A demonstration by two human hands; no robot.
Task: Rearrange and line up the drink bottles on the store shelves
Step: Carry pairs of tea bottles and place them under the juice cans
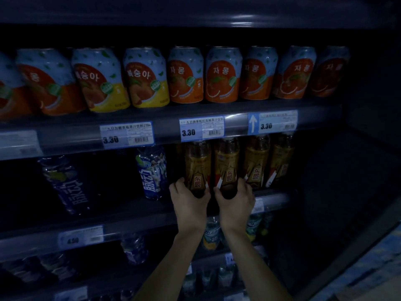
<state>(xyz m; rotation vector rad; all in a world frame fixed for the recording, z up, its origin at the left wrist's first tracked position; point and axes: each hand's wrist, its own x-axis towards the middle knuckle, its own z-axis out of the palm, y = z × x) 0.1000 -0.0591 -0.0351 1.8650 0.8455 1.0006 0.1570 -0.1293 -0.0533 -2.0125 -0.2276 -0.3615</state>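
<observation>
Mid shelf (121, 210), L to R: a dim clear plastic bottle w/ dark blue label (65, 183), then an upright blue-and-white labelled plastic bottle (153, 172), then a row of four amber plastic bottles w/ gold-and-red labels. Left hand (189, 202) is wrapped round the base of the first amber bottle (198, 168), right hand (235, 200) round the second amber bottle (227, 166) just beside it. Both bottles upright at the shelf's front edge; the third (256, 162) & fourth (280, 159) stand untouched further R.
</observation>
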